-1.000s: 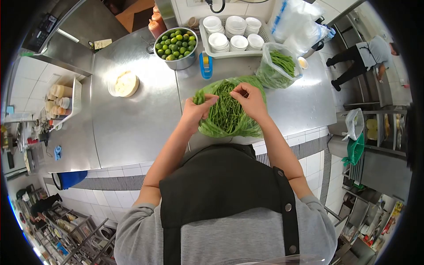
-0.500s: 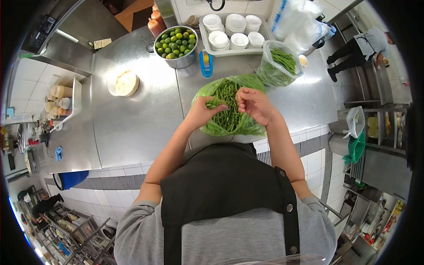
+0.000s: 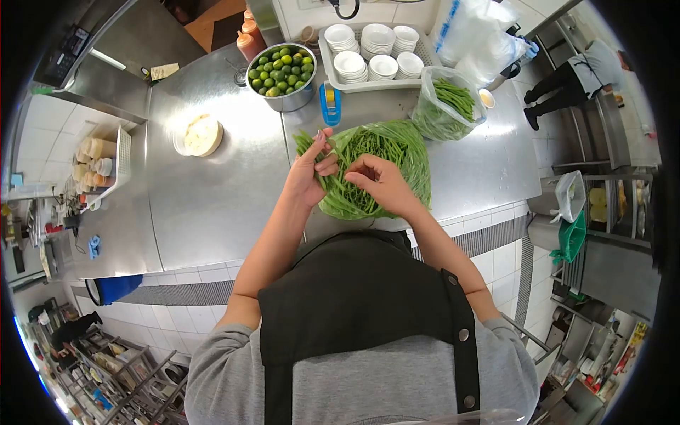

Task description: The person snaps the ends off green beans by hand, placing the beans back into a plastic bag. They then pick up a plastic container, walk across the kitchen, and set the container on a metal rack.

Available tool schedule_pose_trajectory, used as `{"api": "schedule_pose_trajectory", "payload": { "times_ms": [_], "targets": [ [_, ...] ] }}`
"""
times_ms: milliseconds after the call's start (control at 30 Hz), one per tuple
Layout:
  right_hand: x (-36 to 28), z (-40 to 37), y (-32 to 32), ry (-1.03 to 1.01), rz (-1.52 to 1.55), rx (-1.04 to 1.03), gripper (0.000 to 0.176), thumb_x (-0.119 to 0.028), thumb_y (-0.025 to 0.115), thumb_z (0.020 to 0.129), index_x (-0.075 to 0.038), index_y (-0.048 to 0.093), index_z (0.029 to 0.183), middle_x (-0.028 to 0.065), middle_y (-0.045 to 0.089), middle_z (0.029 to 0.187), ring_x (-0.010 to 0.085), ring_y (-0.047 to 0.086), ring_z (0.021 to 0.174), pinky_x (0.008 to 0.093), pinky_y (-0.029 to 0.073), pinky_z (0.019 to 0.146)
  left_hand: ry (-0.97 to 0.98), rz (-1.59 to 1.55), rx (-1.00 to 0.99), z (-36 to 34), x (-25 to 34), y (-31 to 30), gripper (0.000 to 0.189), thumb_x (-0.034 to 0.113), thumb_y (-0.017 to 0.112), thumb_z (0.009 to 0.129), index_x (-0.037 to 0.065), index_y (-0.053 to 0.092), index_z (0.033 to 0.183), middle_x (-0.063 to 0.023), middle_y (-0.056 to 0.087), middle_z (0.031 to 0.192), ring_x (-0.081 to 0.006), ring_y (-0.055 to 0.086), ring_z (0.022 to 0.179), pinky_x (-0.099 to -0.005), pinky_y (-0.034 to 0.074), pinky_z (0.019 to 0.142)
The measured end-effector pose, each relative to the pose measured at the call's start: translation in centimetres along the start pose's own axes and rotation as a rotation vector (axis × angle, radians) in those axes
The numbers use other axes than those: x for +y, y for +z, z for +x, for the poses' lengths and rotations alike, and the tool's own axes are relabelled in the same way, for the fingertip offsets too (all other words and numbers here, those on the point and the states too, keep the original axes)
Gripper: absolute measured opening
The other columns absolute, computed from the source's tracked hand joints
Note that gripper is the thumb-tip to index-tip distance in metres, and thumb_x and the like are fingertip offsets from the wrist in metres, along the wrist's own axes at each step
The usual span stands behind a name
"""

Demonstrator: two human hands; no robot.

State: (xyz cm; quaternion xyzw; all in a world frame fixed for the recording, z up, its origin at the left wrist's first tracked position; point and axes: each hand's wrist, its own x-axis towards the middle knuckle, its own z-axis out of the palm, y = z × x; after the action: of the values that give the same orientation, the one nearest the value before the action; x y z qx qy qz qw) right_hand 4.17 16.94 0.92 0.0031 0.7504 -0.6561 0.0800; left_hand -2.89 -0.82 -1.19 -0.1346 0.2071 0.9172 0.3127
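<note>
My left hand point(image 3: 310, 170) is closed around a small bunch of green beans point(image 3: 302, 144), whose ends stick out past the fingers at the left. It is raised at the left rim of an open green plastic bag point(image 3: 418, 152) full of long thin beans point(image 3: 375, 145). Over the front of that bag, my right hand point(image 3: 382, 185) has its fingers curled, thumb near the fingertips; anything between them is too small to make out. Behind the bag to the right stands a clear plastic bag point(image 3: 433, 117) holding more green beans point(image 3: 455, 98).
On the steel counter point(image 3: 212, 198) are a pot of limes point(image 3: 283, 100), a blue tape dispenser point(image 3: 331, 106), a tray point(image 3: 368, 86) of stacked white bowls and a round tub point(image 3: 202, 134). White plastic bags point(image 3: 482, 35) lie at the back right. A person point(image 3: 584, 74) stands beyond.
My left hand has moved left and turned, bringing the bunch to the bag's left rim. The right hand has come down and left over the bag, which now shows more of its beans.
</note>
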Motion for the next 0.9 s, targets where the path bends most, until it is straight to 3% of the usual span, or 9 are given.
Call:
{"api": "schedule_pose_trajectory", "payload": {
  "times_ms": [133, 233, 333, 433, 533, 600, 733, 833, 900],
  "targets": [
    [-0.4, 0.4, 0.2, -0.246, -0.153, 0.124, 0.014, -0.013, 0.069, 0.091, 0.000, 0.066, 0.087, 0.0030, 0.062, 0.082, 0.0097, 0.055, 0.074, 0.0274, 0.044, 0.068, -0.004, 0.060, 0.055, -0.1, -0.1, -0.2, 0.026, 0.020, 0.068, 0.097, 0.004, 0.062, 0.116, 0.0029, 0.054, 0.083, -0.0046, 0.040, 0.057, -0.0191, 0.034, 0.050],
    [-1.8, 0.4, -0.9, -0.338, -0.029, -0.063, 0.013, -0.010, 0.067, 0.092, 0.001, 0.066, 0.086, 0.0052, 0.063, 0.081, 0.0120, 0.059, 0.075, 0.0278, 0.046, 0.070, 0.006, 0.158, 0.163, -0.1, -0.2, -0.5, 0.023, 0.020, 0.067, 0.097, 0.004, 0.063, 0.113, 0.0031, 0.053, 0.082, -0.0053, 0.041, 0.058, -0.0201, 0.034, 0.050],
    [-2.3, 0.4, -1.9, -0.126, 0.165, -0.126, 0.021, -0.013, 0.063, 0.095, 0.003, 0.066, 0.082, 0.0076, 0.064, 0.078, 0.0151, 0.061, 0.073, 0.0297, 0.048, 0.070, 0.003, 0.130, 0.199, 0.7, -0.3, -2.3, 0.019, 0.024, 0.066, 0.098, 0.006, 0.063, 0.103, 0.0034, 0.051, 0.077, -0.0067, 0.041, 0.059, -0.0209, 0.034, 0.050],
    [-0.3, 1.8, -3.3, -0.032, 0.099, 0.026, 0.031, -0.022, 0.061, 0.097, 0.004, 0.066, 0.080, 0.0115, 0.066, 0.079, 0.0206, 0.064, 0.074, 0.0334, 0.050, 0.071, -0.025, 0.047, 0.131, 1.0, -0.1, -3.6, 0.025, 0.031, 0.064, 0.099, 0.010, 0.057, 0.087, 0.0033, 0.048, 0.073, -0.0079, 0.041, 0.059, -0.0212, 0.033, 0.051],
    [0.6, 2.7, -4.2, 0.322, -0.514, -0.134, 0.035, -0.028, 0.061, 0.096, 0.002, 0.068, 0.081, 0.0140, 0.067, 0.081, 0.0269, 0.066, 0.077, 0.0382, 0.051, 0.073, -0.046, 0.034, 0.049, 0.9, 0.1, -3.8, 0.036, 0.037, 0.062, 0.099, 0.013, 0.048, 0.076, 0.0028, 0.048, 0.071, -0.0083, 0.042, 0.060, -0.0213, 0.034, 0.051],
    [3.1, 2.8, -3.1, 0.158, -0.726, -0.072, 0.033, -0.028, 0.063, 0.093, 0.002, 0.067, 0.079, 0.0160, 0.066, 0.082, 0.0311, 0.066, 0.079, 0.0417, 0.051, 0.075, -0.069, 0.032, 0.038, 0.4, -0.1, -3.4, 0.040, 0.039, 0.063, 0.099, 0.014, 0.043, 0.073, 0.0022, 0.048, 0.072, -0.0077, 0.044, 0.061, -0.0212, 0.036, 0.051],
    [7.4, 2.8, -0.5, -0.032, -0.885, 0.142, 0.029, -0.027, 0.071, 0.085, 0.001, 0.067, 0.076, 0.0182, 0.062, 0.082, 0.0349, 0.064, 0.082, 0.0457, 0.051, 0.078, -0.099, 0.081, 0.188, 0.2, -0.7, -3.2, 0.037, 0.038, 0.065, 0.097, 0.011, 0.050, 0.077, 0.0006, 0.052, 0.075, -0.0072, 0.047, 0.061, -0.0203, 0.041, 0.052],
    [8.2, 3.4, 0.3, -0.083, -1.023, 0.232, 0.026, -0.022, 0.078, 0.077, 0.000, 0.065, 0.072, 0.0158, 0.063, 0.079, 0.0352, 0.064, 0.081, 0.0428, 0.051, 0.076, -0.061, 0.162, 0.242, -0.2, -1.3, -2.4, 0.029, 0.033, 0.067, 0.097, 0.007, 0.059, 0.089, -0.0006, 0.055, 0.080, -0.0074, 0.047, 0.060, -0.0204, 0.041, 0.052],
    [6.7, 3.7, -0.7, 0.197, -0.852, 0.076, 0.023, -0.021, 0.077, 0.077, 0.000, 0.067, 0.075, 0.0160, 0.066, 0.078, 0.0354, 0.066, 0.080, 0.0435, 0.053, 0.075, -0.004, 0.263, 0.264, -0.6, -1.4, -1.7, 0.027, 0.030, 0.066, 0.098, 0.004, 0.065, 0.101, -0.0015, 0.055, 0.084, -0.0077, 0.045, 0.059, -0.0215, 0.039, 0.052]
  ]
}}
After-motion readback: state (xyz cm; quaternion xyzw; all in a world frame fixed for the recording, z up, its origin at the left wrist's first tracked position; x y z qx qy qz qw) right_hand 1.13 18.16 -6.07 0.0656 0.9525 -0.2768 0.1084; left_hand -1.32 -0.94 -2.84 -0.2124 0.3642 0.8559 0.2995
